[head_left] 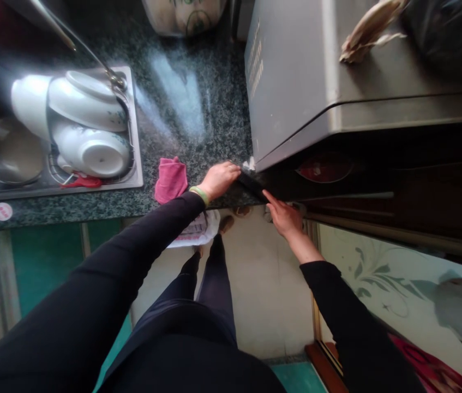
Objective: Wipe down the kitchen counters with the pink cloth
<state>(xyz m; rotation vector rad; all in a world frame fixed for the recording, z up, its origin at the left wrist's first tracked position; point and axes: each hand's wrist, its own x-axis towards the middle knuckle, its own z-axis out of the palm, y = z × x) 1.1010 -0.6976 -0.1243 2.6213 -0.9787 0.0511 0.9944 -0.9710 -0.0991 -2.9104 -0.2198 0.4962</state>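
Observation:
A long, dark, narrow object (252, 185) spans the gap between my two hands, near the front edge of the counter; its exact kind is unclear. My left hand (219, 181), with a pale green band on its wrist, is closed at the object's left end. At the other end is my right hand (286, 217), its index finger along the object and its other fingers curled, partly hidden. On the counter just left of my left hand lies a folded pink cloth (171, 180). A small white scrap (249, 164) sits beside the object, by the grey cabinet's corner.
A sink (137, 164) at left has a rack of white bowls (102, 155), a metal pot (12, 153) and a red-handled tool (83, 181). A grey metal cabinet (292, 71) stands at right. At the back is a clear container (184, 16). A white bag (204, 232) hangs below the counter.

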